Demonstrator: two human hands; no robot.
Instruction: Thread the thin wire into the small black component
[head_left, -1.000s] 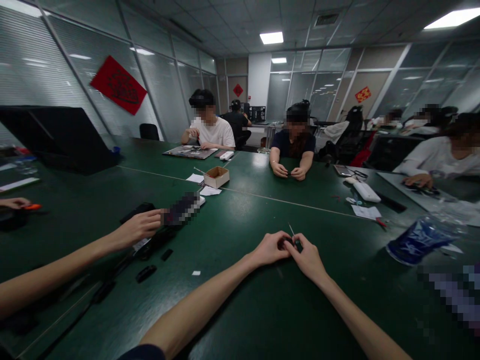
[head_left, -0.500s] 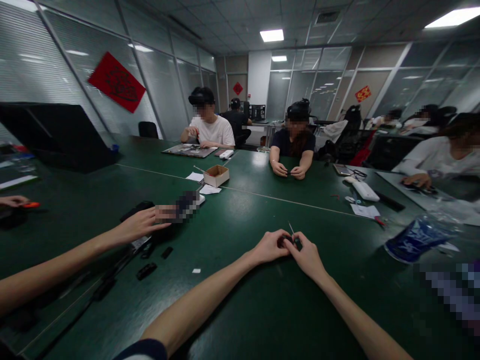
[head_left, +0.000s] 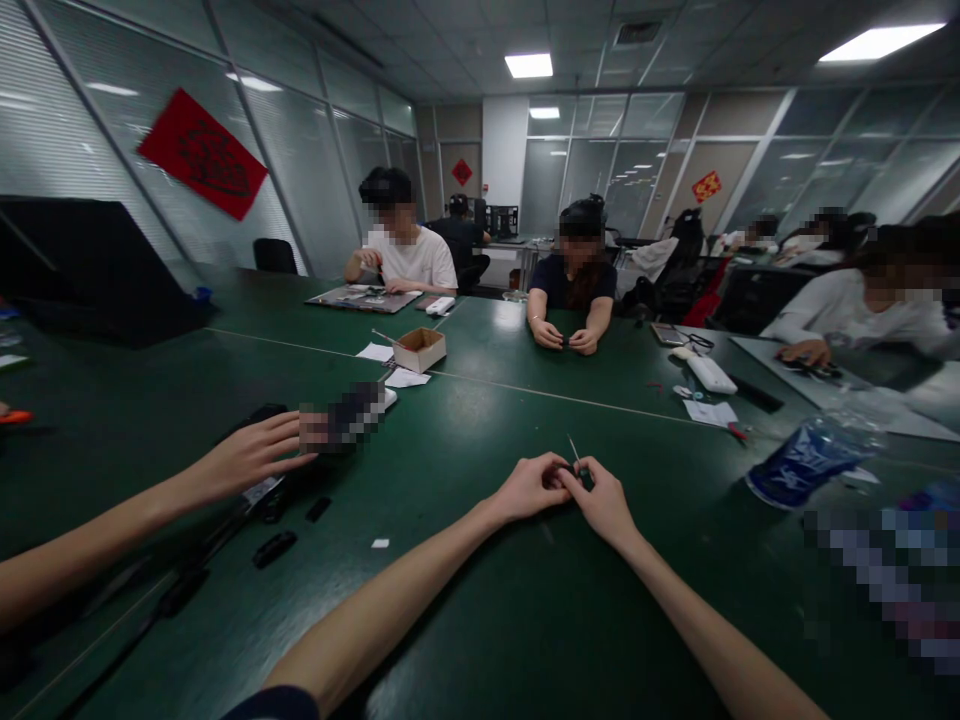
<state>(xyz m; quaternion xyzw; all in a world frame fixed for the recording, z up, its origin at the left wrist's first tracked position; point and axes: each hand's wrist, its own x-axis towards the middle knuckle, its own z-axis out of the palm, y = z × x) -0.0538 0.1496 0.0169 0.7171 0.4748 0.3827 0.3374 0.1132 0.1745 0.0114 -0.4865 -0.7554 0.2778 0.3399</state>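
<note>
Above the green table, my left hand (head_left: pixel 531 486) and my right hand (head_left: pixel 602 503) meet with their fingertips together. A thin-shafted tool (head_left: pixel 573 447), which looks like a small screwdriver, is in my right hand; its metal shaft points up and away, and its dark handle sits between thumb and fingers. My left fingers are curled round a small dark part (head_left: pixel 556 476), mostly hidden by the fingers. Where the tool touches that part, if at all, cannot be made out. A small white scrap (head_left: pixel 380 544) lies on the table to the left of my forearms.
A co-worker's hand (head_left: pixel 251 455) reaches in from the left over a phone-like object, near small black pieces (head_left: pixel 275 549). A cardboard box (head_left: pixel 420 350) and papers stand ahead. At right are a tilted plastic bottle (head_left: pixel 806 465) and a white device (head_left: pixel 711 374). Other people sit around.
The whole view has shifted slightly, so most things sit further left. My hands keep the same grip together. An orange-handled thing at the far left is now mostly out of view.
</note>
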